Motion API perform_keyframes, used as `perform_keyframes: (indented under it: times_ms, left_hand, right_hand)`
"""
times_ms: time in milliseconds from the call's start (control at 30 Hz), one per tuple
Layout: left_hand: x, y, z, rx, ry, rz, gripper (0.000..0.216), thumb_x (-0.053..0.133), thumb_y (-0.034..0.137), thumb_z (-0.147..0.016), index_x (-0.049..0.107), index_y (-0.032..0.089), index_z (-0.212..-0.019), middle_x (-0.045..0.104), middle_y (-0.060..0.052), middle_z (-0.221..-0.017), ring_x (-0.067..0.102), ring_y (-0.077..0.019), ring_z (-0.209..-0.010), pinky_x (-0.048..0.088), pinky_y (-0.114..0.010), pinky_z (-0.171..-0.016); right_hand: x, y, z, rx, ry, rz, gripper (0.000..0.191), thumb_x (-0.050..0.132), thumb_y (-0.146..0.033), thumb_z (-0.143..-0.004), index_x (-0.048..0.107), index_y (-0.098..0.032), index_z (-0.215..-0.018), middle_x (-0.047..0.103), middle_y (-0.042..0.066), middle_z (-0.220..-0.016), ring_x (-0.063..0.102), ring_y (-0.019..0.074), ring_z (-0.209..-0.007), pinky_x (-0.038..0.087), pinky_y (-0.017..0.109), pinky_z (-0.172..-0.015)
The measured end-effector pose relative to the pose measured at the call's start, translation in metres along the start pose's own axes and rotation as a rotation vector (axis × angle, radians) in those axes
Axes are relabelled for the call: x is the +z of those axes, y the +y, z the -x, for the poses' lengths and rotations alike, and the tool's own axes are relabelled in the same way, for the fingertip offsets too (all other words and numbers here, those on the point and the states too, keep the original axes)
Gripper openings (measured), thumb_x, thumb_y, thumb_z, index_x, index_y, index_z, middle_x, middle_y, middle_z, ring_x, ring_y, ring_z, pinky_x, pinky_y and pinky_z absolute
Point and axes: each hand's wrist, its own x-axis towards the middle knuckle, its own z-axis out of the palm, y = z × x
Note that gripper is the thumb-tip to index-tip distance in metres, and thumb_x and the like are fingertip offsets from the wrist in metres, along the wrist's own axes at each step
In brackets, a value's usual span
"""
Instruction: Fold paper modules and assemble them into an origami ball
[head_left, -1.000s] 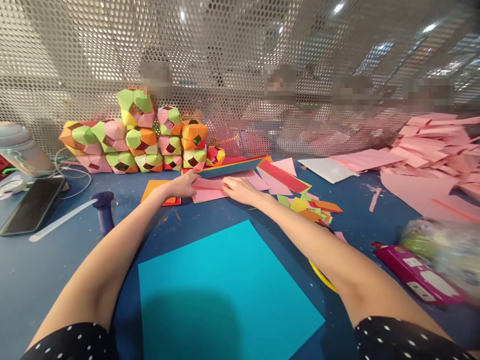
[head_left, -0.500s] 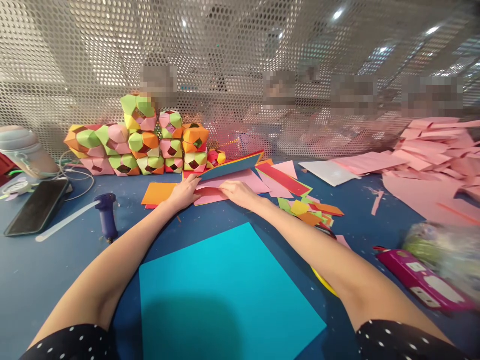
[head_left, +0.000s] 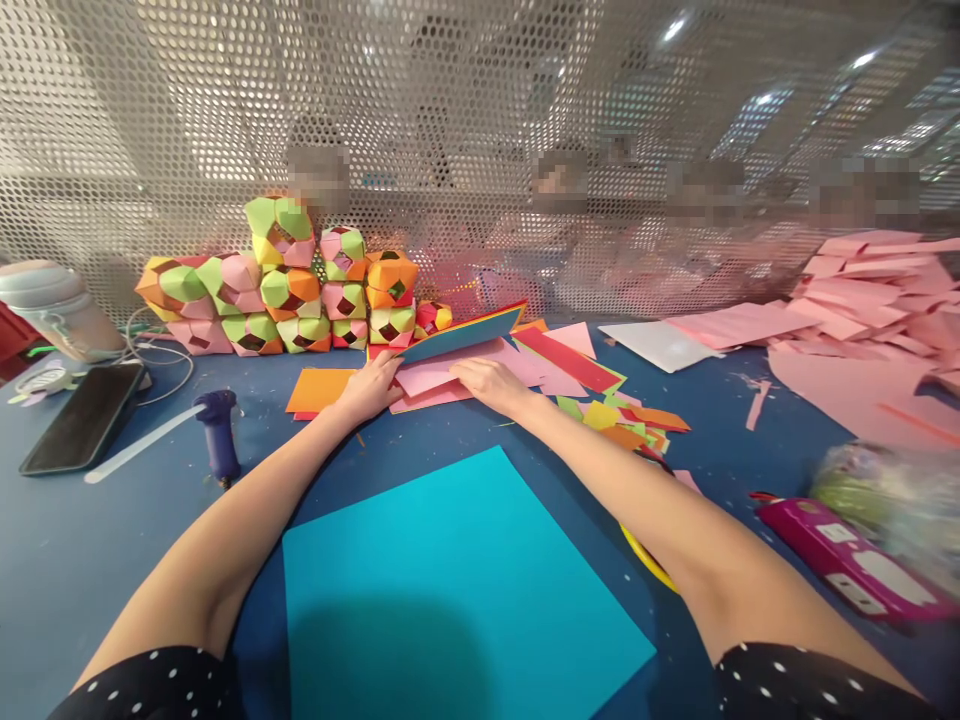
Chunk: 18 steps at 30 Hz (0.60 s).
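My left hand [head_left: 370, 387] is closed on the left end of a lifted stack of coloured sheets [head_left: 465, 335], blue, yellow and red at the edges, tilted up over the pile. My right hand [head_left: 491, 385] has its fingers pressed together on a pink paper sheet [head_left: 427, 377] below that stack. The fingertips of both hands are partly hidden. A large bright blue sheet [head_left: 450, 570] lies flat between my forearms. Orange sheets [head_left: 319, 388] stick out left of my left hand.
Folded paper balls [head_left: 292, 290] are stacked at the back left before a perforated metal screen [head_left: 480, 130]. A glue gun [head_left: 219, 430] and a phone [head_left: 82, 415] lie left. Paper scraps [head_left: 622, 420], a pink paper heap [head_left: 862, 300] and a magenta case [head_left: 847, 555] are right.
My right hand has shifted slightly to the right, and more of the light pink sheet shows between the hands. My left hand and the tilted stack stay nearly in place.
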Motion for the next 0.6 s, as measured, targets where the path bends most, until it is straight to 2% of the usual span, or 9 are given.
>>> perform_keyframes:
  times_ms: [200,300,400,500,600]
  left_hand:
    - [-0.002,0.001,-0.001,-0.005,-0.008,-0.006,0.053,0.053,0.041,-0.089,0.045,0.020,-0.137,0.048,-0.011,-0.140,0.051,-0.0282,-0.126,0.052,-0.035,-0.090]
    - [0.000,-0.002,-0.002,0.000,-0.004,-0.007,0.054,0.053,0.041,-0.088,0.044,0.021,-0.138,0.048,-0.010,-0.140,0.052,-0.0283,-0.125,0.052,-0.036,-0.090]
    - [0.002,-0.003,-0.002,0.002,-0.001,-0.005,0.055,0.054,0.041,-0.088,0.044,0.022,-0.138,0.048,-0.009,-0.140,0.053,-0.0283,-0.123,0.052,-0.036,-0.091]
    - [0.002,-0.003,-0.002,0.009,-0.002,0.000,0.053,0.054,0.041,-0.088,0.045,0.025,-0.137,0.048,-0.007,-0.140,0.053,-0.0276,-0.123,0.051,-0.036,-0.092]
    - [0.001,-0.002,-0.003,0.017,-0.003,0.005,0.050,0.053,0.039,-0.088,0.046,0.027,-0.137,0.048,-0.006,-0.140,0.052,-0.0275,-0.124,0.050,-0.036,-0.093]
  right_hand:
    - [-0.020,0.020,0.024,-0.062,0.043,0.030,0.029,0.042,-0.005,-0.088,0.069,-0.016,-0.089,0.073,0.011,-0.093,0.067,0.0221,-0.091,0.054,0.040,-0.085]
    - [-0.040,0.028,0.042,-0.080,0.092,0.041,0.030,0.042,-0.007,-0.088,0.070,-0.017,-0.092,0.074,0.010,-0.095,0.069,0.0215,-0.091,0.056,0.040,-0.086]
    - [-0.064,0.030,0.060,-0.043,0.189,0.064,0.030,0.041,-0.011,-0.091,0.070,-0.017,-0.097,0.075,0.009,-0.091,0.071,0.0213,-0.087,0.059,0.039,-0.080]
    - [-0.085,0.015,0.075,0.009,0.293,0.089,0.026,0.044,-0.014,-0.094,0.069,-0.018,-0.102,0.075,0.008,-0.089,0.072,0.0202,-0.081,0.060,0.038,-0.077]
    - [-0.098,-0.020,0.085,-0.014,0.316,0.088,0.023,0.048,-0.013,-0.093,0.068,-0.019,-0.103,0.076,0.007,-0.094,0.072,0.0187,-0.087,0.060,0.035,-0.081]
